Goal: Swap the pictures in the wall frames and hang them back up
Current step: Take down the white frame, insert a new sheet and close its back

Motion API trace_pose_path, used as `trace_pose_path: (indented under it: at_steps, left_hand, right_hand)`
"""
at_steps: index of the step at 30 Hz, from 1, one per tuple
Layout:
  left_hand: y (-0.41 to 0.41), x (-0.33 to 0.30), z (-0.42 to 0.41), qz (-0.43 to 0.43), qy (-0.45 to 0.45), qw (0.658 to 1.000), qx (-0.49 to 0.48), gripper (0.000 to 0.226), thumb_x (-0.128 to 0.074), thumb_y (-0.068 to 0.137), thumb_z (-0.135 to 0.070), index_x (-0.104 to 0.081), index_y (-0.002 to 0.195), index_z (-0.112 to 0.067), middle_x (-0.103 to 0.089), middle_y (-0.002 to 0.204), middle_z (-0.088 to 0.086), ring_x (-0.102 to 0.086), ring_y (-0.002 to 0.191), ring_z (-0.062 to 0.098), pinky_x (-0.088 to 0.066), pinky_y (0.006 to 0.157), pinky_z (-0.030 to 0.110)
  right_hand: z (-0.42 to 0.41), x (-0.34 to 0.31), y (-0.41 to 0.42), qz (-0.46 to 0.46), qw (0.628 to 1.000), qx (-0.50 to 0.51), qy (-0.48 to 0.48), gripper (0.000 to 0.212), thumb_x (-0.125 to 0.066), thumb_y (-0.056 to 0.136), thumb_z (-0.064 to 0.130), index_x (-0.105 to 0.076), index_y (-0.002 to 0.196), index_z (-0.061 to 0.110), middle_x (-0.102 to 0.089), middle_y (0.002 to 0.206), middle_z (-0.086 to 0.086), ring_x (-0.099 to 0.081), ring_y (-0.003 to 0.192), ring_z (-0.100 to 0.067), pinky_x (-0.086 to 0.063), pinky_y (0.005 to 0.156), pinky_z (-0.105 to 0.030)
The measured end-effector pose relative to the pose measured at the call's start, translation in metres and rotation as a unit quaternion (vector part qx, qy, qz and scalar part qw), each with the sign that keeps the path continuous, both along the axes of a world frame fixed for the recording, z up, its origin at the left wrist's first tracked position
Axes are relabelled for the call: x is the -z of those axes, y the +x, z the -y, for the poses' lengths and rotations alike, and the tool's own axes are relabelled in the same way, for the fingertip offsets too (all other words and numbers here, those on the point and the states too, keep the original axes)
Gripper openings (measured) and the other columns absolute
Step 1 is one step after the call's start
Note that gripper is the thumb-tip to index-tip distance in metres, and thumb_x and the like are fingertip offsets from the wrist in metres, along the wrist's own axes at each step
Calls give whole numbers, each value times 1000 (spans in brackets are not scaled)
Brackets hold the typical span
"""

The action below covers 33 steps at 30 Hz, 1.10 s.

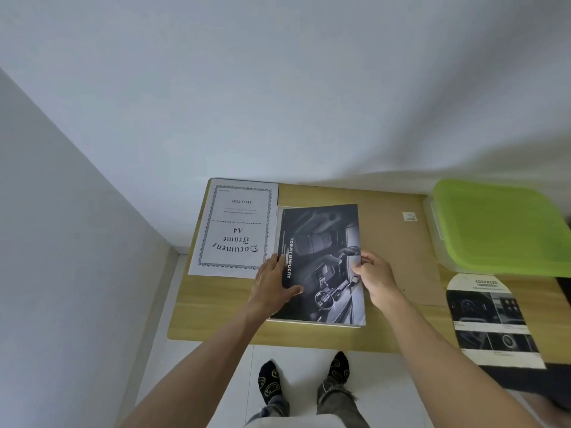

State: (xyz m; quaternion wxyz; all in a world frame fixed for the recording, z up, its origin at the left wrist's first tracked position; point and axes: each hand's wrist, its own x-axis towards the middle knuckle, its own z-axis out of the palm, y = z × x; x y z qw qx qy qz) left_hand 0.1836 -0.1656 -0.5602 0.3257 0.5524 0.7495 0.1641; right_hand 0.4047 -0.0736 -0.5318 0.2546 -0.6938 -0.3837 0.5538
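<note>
1. On table [222,319], against wall [278,103]: car print [324,242] at centre, lying on a frame whose edges show beneath it.
2. Left of print, just beside: document sheet [234,227], far end overlapping a frame edge.
3. Right of print: backing board [398,248], flat on table.
4. Further right, at far corner: lidded bin [500,223].
5. In front of bin: second print [491,319], overhanging near table edge.
6. Left hand [272,285] on print's left edge; right hand [375,273] at its right edge.

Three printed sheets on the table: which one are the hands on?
The dark car-interior print reading "ROBUST SIMPLICITY", in the middle. The white "Document Frame" sheet and "ADVANCED" sheet lie untouched.
</note>
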Motion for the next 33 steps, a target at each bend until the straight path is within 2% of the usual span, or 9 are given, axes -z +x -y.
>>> trace_pose_path:
  at_steps: [2,5,12,14,18,20,22,26,33]
  left_hand:
    - [1,-1,2,30,23,999,-23,78,-71,78,-54,-39,142,-23,-47,143,-1,-38,135,22,-36,112,42]
    - [9,-10,7,64,44,994,-73,59,-67,81,-52,-49,130,-27,-55,124,-4,-44,118,18,-44,98,36]
    - [56,-33,17,124,-8,950,-286,66,-68,76,-59,-54,121,-13,-58,105,2,-57,91,19,-52,80,35]
    - [68,-41,22,193,-37,905,-377,77,-77,73,-48,-47,133,-9,-58,108,2,-57,93,21,-50,81,35]
    - [98,-58,30,367,-2,765,-530,87,-90,64,-24,-44,135,-7,-63,103,4,-64,89,22,-53,84,35]
    - [120,-61,37,407,36,731,-546,83,-88,65,-10,-43,134,-7,-68,92,5,-66,78,17,-53,80,33]
    - [143,-62,45,407,54,740,-533,92,-84,68,-2,-34,144,-13,-70,91,4,-70,79,18,-55,81,32]
    - [173,-61,57,364,76,804,-464,69,-69,77,11,-51,133,-25,-74,97,1,-74,82,20,-61,75,33]
    - [171,-70,77,380,69,817,-427,63,-66,77,18,-60,123,-24,-76,93,5,-75,79,26,-61,69,37]
  right_hand:
    - [0,-5,8,-64,997,33,-21,37,-57,88,-9,-74,97,23,-73,108,-14,-64,93,-31,-51,81,-42]
    - [2,-8,23,-157,983,85,-48,38,-53,92,-9,-67,118,15,-70,114,-19,-62,93,-28,-48,70,-34]
    - [19,-10,46,-267,955,114,-57,38,-48,96,-6,-59,130,7,-69,114,-16,-65,91,-25,-52,78,-35]
    - [24,-9,53,-286,949,109,-72,39,-47,97,-6,-56,133,7,-67,120,-18,-65,95,-27,-54,84,-39]
    - [33,-11,74,-318,939,99,-90,38,-47,98,-6,-57,131,10,-68,114,-16,-66,90,-24,-58,68,-31]
    - [36,-7,89,-336,932,94,-98,42,-48,96,-8,-55,134,10,-66,123,-20,-66,105,-31,-57,87,-39]
    - [38,-2,105,-345,929,84,-108,46,-49,94,-11,-53,135,9,-63,128,-23,-62,118,-37,-52,98,-45]
    - [43,-3,139,-349,927,36,-129,45,-47,92,-13,-54,131,7,-65,123,-24,-64,112,-35,-59,87,-42]
    - [37,-2,201,-346,925,43,-150,29,-62,89,7,-58,118,4,-63,119,-22,-63,107,-32,-54,90,-41]
